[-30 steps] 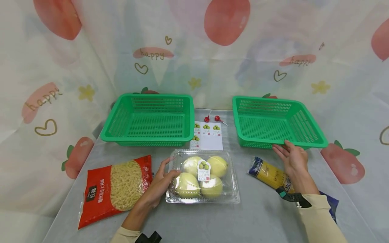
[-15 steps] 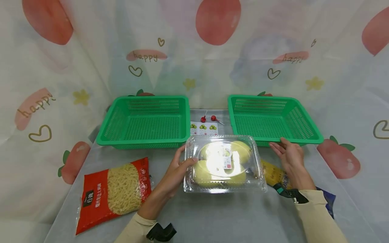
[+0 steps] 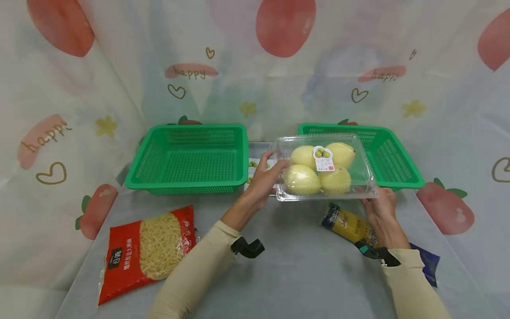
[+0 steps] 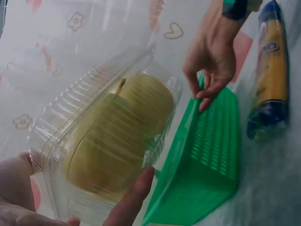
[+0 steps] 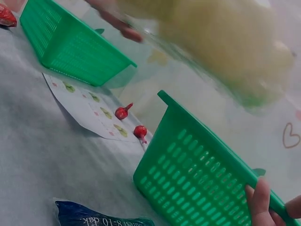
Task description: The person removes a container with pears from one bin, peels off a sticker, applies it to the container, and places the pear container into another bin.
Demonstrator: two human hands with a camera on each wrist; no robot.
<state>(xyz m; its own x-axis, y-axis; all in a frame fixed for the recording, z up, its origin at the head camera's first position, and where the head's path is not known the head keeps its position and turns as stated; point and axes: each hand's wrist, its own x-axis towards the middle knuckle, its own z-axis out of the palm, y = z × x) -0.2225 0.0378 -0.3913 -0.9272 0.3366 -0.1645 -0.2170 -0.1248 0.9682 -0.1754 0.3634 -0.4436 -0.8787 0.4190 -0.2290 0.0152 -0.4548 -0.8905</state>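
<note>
Grey cloth-covered table (image 3: 303, 274), lower half of the head view, bearing two green perforated plastic baskets: the left basket (image 3: 191, 157) at centre left and the right basket (image 3: 392, 153) at centre right, neither with anything visible inside. Held in the air at centre frame, partly in front of the right basket, is a clear plastic clamshell box (image 3: 324, 166) containing four pale yellow pears and a small fruit label on its lid. The left hand (image 3: 264, 177) grips the box's left end, thumb over the lid and fingers beneath. The right hand (image 3: 378, 201) sits at the near rim of the right basket, just under the box's right corner; the wrist views show its fingertips (image 5: 258, 202) curled over that rim. Lower left: a red bag of short pasta (image 3: 149, 250). Lower right: a blue-and-yellow packet of spaghetti (image 3: 350, 226), near the right wrist. Between the baskets: a white sheet of fruit stickers (image 5: 89, 106), mostly hidden in the head view. Only the right wrist view shows two small red wrapped sweets (image 5: 130, 122) beside the sheet.
</note>
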